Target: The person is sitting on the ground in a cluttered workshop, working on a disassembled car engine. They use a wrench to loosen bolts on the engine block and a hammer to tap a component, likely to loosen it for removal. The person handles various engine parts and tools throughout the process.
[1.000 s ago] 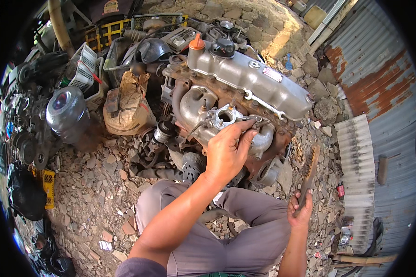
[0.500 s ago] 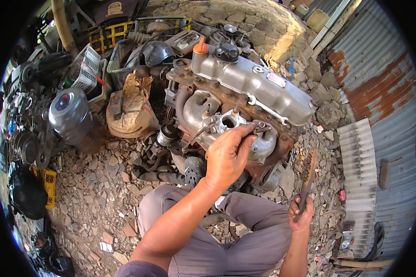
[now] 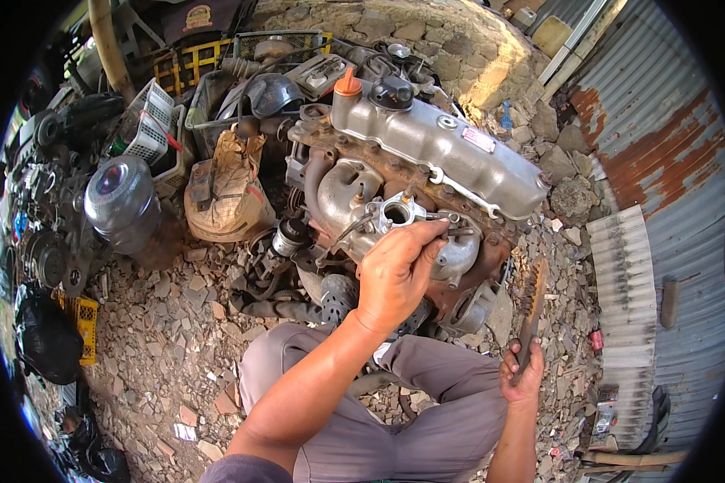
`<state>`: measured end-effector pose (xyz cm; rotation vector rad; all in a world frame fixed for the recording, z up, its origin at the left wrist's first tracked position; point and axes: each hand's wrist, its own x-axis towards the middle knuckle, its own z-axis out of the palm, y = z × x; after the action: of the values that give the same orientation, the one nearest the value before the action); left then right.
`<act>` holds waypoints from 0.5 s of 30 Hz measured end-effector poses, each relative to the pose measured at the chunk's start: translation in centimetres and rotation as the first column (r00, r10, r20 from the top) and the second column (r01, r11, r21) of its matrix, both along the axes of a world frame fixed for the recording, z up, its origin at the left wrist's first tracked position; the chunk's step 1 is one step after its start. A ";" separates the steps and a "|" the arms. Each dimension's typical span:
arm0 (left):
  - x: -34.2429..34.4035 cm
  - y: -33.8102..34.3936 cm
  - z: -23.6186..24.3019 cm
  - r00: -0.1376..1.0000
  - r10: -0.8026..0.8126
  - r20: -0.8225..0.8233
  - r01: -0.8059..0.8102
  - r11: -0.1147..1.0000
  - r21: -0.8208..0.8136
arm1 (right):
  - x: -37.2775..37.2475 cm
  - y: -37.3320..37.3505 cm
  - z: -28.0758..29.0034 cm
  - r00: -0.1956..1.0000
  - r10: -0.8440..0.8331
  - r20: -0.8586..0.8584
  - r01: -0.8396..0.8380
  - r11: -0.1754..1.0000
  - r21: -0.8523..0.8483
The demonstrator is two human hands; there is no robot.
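Note:
My left hand (image 3: 399, 270) reaches over an engine's metal intake manifold (image 3: 346, 197), thumb and fingertips pinched on a small dark metal piece (image 3: 459, 231) just right of a bright flange with a round opening (image 3: 396, 212). Above it lies the silver valve cover (image 3: 435, 133) with an orange cap (image 3: 347, 82). An open-ended wrench (image 3: 467, 191) rests along the cover's lower edge. My right hand (image 3: 521, 370), low at the right, grips a wire brush (image 3: 532, 306) by its handle, bristles upward, beside the engine.
Parts, crates (image 3: 153, 121), a clear plastic jug (image 3: 119, 201) and a torn paper sack (image 3: 225, 201) crowd the left. Rusty corrugated sheets (image 3: 652, 145) line the right, a stone wall (image 3: 427, 36) the back. My bent legs (image 3: 427, 410) are below the engine, over rubble ground (image 3: 161, 330).
The whole view shifted slightly down and right from a second ago. My left hand stays at the same spot on the engine, and the brush in my right hand has barely moved.

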<state>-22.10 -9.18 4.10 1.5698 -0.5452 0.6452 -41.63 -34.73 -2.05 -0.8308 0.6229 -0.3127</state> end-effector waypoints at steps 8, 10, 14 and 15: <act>0.1 0.0 0.0 0.999 -0.008 0.053 0.008 1.000 -0.003 | 0.1 0.3 0.3 1.000 0.012 -0.003 -0.012 1.000 0.009; 0.0 0.0 0.1 0.998 -0.008 0.064 0.007 1.000 0.004 | 0.1 0.2 0.2 1.000 0.001 -0.007 -0.001 1.000 0.017; 0.0 -0.1 -0.2 0.996 -0.026 0.080 0.026 1.000 -0.002 | 0.1 0.2 0.1 1.000 0.011 -0.001 -0.011 1.000 0.001; 0.0 -0.1 -0.2 0.996 -0.026 0.082 0.026 1.000 0.001 | 0.1 0.2 0.0 1.000 0.018 -0.002 -0.018 1.000 -0.005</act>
<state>-22.10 -9.23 3.87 1.5388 -0.6255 0.6919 -41.52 -34.55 -2.02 -0.8416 0.6160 -0.2973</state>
